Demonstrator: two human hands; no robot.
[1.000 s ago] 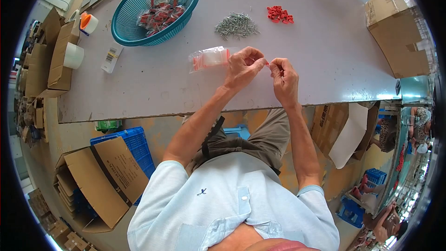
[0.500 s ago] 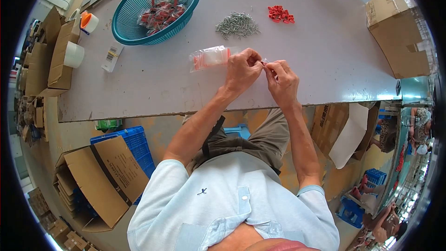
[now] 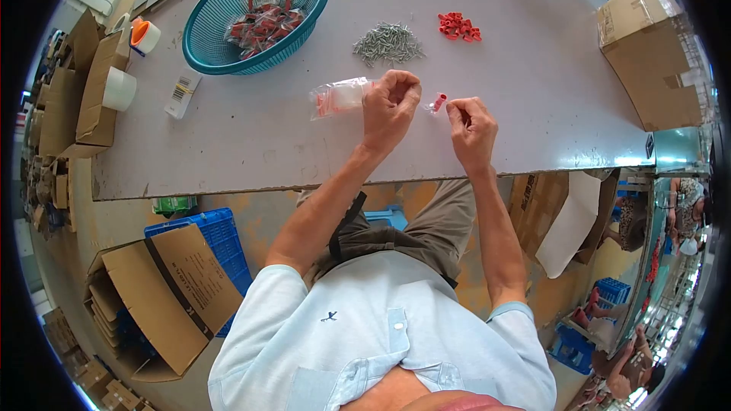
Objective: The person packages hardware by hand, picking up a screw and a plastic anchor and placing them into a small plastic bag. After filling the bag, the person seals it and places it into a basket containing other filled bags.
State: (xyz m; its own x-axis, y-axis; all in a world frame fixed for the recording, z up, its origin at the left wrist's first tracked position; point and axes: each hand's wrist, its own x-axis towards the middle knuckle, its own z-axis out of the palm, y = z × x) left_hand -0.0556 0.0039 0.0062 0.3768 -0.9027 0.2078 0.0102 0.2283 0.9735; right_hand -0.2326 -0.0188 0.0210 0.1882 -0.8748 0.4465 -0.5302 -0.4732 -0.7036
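Observation:
A small clear plastic bag with a red plastic piece (image 3: 439,101) in it is between my hands, right at my right fingertips. My right hand (image 3: 474,131) is closed in a pinch at the bag's edge. My left hand (image 3: 390,110) is curled shut to the left of it, apart from the bag; whatever its fingers may hold is hidden. Partly behind my left hand lies a stack of clear zip bags (image 3: 339,97) with red strips. Beyond my hands are a pile of grey screws (image 3: 388,43) and a smaller pile of red plastic pieces (image 3: 459,27).
A teal basket (image 3: 196,38) holds several bagged red pieces at the back left. Labels (image 3: 183,94), tape rolls (image 3: 145,35) and an opened carton (image 3: 99,99) are at the left. Another cardboard box (image 3: 647,53) stands at the right edge. Below the table are cartons and a blue crate (image 3: 228,240).
My hands have parted. The left hand has moved up and left off the bag, and the right hand slightly to the right. The red piece in the bag now shows between them.

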